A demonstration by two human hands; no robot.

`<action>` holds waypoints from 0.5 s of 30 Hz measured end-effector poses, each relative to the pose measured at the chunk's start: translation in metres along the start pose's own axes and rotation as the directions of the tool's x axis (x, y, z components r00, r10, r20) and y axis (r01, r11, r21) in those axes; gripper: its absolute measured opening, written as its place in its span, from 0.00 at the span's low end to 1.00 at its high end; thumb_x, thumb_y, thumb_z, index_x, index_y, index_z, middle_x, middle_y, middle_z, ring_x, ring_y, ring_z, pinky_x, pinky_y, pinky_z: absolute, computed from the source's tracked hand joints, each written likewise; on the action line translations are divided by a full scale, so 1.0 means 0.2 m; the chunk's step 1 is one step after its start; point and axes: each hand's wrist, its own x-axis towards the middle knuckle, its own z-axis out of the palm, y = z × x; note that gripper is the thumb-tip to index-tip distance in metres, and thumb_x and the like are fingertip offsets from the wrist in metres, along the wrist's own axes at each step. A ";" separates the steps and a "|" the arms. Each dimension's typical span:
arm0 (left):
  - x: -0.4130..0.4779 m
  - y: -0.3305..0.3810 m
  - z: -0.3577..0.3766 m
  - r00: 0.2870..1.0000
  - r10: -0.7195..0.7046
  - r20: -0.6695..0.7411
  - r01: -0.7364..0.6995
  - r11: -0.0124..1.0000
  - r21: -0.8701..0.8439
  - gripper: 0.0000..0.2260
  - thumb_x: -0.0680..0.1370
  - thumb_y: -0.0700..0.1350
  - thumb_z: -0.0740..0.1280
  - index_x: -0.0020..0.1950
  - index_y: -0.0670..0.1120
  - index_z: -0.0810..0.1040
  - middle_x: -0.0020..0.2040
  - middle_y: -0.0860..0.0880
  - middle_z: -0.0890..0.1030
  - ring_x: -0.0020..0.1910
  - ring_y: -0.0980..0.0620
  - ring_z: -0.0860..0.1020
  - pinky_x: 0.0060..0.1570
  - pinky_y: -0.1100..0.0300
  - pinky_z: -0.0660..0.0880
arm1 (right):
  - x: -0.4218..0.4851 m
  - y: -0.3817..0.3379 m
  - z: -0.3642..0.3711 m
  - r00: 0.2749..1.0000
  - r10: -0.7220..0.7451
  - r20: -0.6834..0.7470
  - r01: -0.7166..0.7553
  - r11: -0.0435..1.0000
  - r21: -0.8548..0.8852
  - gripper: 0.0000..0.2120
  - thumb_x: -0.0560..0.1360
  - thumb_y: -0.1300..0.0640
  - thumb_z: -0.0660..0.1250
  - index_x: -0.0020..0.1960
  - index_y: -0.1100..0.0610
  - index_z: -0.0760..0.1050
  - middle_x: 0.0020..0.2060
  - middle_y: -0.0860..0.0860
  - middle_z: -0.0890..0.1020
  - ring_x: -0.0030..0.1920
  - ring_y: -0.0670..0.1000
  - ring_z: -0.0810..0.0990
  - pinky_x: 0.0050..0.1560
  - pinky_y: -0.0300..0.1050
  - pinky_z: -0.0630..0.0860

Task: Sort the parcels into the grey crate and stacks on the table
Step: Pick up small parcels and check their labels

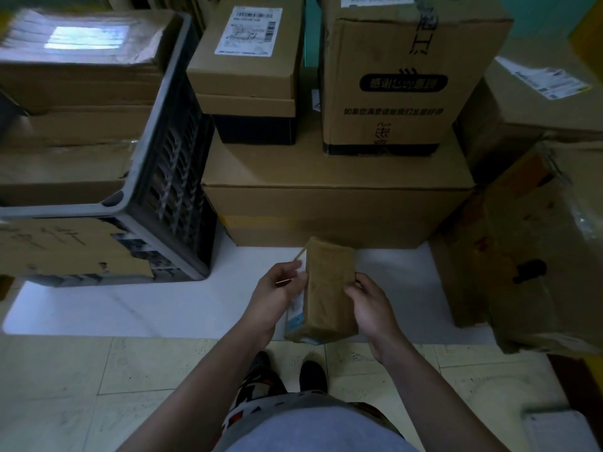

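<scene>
A small brown cardboard parcel (328,295) with a label on its left face is held over the white table's front edge. My left hand (277,293) grips its left side and my right hand (372,303) grips its right side. The grey crate (169,158) stands at the left of the table, filled with flat cardboard parcels (75,76). Behind the held parcel lies a wide flat box (336,197). A labelled small box stack (251,70) and a tall printed box (401,76) stand on that wide box.
More cardboard boxes (528,102) crowd the right side, with a worn large box (535,249) at the table's right front. A bare strip of white table (130,305) runs between the crate and my hands. Tiled floor and my feet show below.
</scene>
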 end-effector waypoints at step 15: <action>0.00 0.02 0.03 0.978 -0.057 0.199 0.054 0.998 0.021 0.40 0.66 0.48 0.77 0.77 0.59 0.66 0.70 0.52 0.75 0.64 0.52 0.76 0.46 0.65 0.76 | 0.05 0.00 -0.02 1.000 0.008 -0.030 -0.005 0.996 0.090 0.07 0.84 0.56 0.59 0.57 0.51 0.75 0.50 0.47 0.80 0.52 0.49 0.79 0.57 0.51 0.77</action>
